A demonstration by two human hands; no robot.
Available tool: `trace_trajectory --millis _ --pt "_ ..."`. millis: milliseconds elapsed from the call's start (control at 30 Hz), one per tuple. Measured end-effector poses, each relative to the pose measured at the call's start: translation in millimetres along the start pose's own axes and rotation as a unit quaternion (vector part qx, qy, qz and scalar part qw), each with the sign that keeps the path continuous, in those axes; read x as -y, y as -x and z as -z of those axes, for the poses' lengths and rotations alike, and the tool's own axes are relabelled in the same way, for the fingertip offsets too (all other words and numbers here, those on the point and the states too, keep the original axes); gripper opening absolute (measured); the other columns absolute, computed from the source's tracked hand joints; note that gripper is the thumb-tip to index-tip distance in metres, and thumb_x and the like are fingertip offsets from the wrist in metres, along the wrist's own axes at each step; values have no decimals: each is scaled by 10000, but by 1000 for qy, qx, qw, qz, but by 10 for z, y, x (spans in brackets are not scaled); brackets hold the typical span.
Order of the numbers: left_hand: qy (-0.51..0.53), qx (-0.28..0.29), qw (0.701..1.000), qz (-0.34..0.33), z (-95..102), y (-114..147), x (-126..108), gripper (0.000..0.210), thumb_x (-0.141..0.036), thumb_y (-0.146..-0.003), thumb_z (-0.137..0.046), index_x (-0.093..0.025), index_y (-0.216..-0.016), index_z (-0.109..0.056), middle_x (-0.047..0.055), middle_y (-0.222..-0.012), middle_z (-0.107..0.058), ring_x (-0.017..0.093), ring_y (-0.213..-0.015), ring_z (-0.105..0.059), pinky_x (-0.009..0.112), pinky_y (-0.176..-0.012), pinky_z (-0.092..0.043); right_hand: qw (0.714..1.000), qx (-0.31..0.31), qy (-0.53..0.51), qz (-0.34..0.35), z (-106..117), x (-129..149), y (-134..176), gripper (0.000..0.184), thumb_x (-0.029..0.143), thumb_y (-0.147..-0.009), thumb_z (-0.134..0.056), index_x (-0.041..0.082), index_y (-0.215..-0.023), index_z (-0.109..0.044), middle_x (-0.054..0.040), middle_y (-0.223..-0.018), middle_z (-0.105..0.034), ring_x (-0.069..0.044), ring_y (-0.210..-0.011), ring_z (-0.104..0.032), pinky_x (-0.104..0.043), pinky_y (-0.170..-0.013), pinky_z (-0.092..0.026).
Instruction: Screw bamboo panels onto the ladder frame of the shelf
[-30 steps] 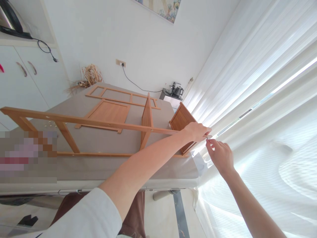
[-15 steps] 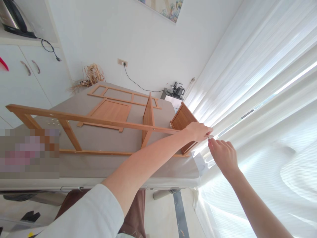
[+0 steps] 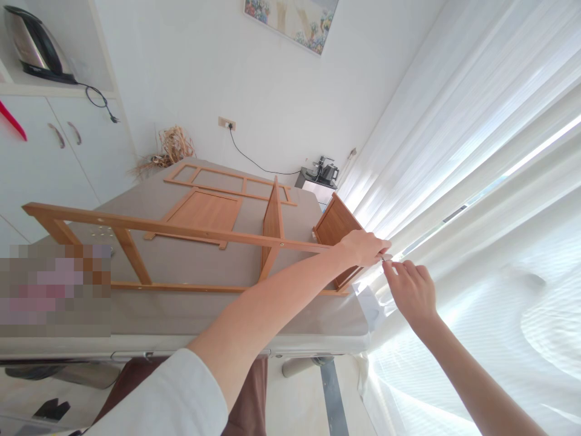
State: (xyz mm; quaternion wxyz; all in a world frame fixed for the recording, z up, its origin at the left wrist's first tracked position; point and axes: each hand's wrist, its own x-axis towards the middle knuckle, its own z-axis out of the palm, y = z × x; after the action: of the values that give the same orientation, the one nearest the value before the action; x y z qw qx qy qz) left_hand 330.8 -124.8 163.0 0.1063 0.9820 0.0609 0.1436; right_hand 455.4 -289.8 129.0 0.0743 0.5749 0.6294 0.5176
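A wooden ladder-like frame stands on its long edge across the table, with two upright panels joined to it: a middle panel and a right end panel. My left hand is closed around the frame's right end, its fingers hiding the corner. Just beyond that corner, the fingertips of my right hand pinch together at a tiny thin thing, too small to name. The fingertips of both hands almost meet there.
A loose wooden panel and a second flat frame lie on the grey table. White curtains hang close at the right. A kettle stands on the left cabinet. Dried stalks are at the back.
The whole view has shifted slightly, so everything sits a little lower. Both hands stay at the frame's right end; the right fingers have spread slightly.
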Motion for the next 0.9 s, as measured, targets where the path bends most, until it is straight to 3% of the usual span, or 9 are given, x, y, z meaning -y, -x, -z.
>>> trace_trajectory --millis 100,200,300,367,400,467,600,767,900 --pt "-3 2 1000 -2 3 -1 -5 177 -315 -945 -459 -241 -1065 -567 64 -1044 -710 245 -942 -671 355 -760 -499 998 25 -53 -26 -39 -24 19 273 30 -928 -419 176 -872 -644 -39 -684 -635 -172 -696 -515 -330 -677 -278" --pt "-7 -2 1000 -3 -4 -6 -4 171 -318 -931 -475 -242 -1057 -561 67 -1046 -708 253 -935 -669 357 -742 -496 972 54 -180 -143 -85 -5 22 247 231 -983 -455 196 -836 -649 -32 -647 -640 -182 -688 -573 -325 -693 -328" --pt "-1 -5 1000 -3 -14 -7 1 165 -330 -934 -465 -245 -1040 -559 60 -1023 -708 257 -924 -666 356 -731 -489 874 98 -356 -316 -94 66 -1 339 486 -962 -500 217 -850 -672 -44 -775 -727 -191 -683 -640 -311 -675 -406" --pt "5 -8 1000 0 -16 -5 5 168 -324 -942 -436 -247 -1026 -561 57 -1017 -708 254 -907 -666 356 -725 -485 796 126 -441 -395 -78 129 -5 401 579 -936 -508 225 -870 -686 -48 -851 -756 -196 -695 -671 -302 -652 -442" --pt "7 -10 1000 0 -15 -4 7 169 -314 -941 -427 -248 -1020 -561 56 -1015 -709 253 -900 -666 356 -722 -483 774 130 -458 -417 -67 162 4 418 600 -930 -508 226 -879 -688 -48 -861 -760 -198 -704 -678 -301 -654 -454" --pt "11 -8 1000 -1 -11 -5 8 161 -283 -923 -434 -247 -1014 -563 54 -1006 -711 249 -886 -665 352 -715 -483 788 104 -433 -425 -52 225 48 424 610 -926 -513 224 -876 -682 -49 -850 -756 -202 -731 -675 -307 -690 -465" --pt "2 -8 1000 -3 -7 -9 4 175 -260 -900 -466 -242 -1035 -576 62 -1042 -713 254 -917 -665 353 -733 -491 879 34 -311 -359 -60 302 174 424 589 -946 -494 216 -867 -681 -53 -774 -720 -203 -747 -642 -309 -713 -444" --pt "0 -12 1000 7 -9 -2 -2 203 -295 -924 -468 -255 -1084 -586 63 -1092 -710 246 -962 -667 344 -785 -498 849 28 -360 -385 -45 298 189 440 583 -960 -486 217 -985 -728 -30 -773 -719 -152 -609 -657 -277 -639 -455" --pt "-1 -14 1000 4 -16 -5 3 199 -279 -927 -459 -250 -1074 -590 58 -1065 -716 243 -945 -669 342 -779 -503 837 -1 -378 -396 -16 283 148 371 535 -949 -553 219 -964 -745 -37 -815 -732 -175 -676 -711 -286 -664 -494"
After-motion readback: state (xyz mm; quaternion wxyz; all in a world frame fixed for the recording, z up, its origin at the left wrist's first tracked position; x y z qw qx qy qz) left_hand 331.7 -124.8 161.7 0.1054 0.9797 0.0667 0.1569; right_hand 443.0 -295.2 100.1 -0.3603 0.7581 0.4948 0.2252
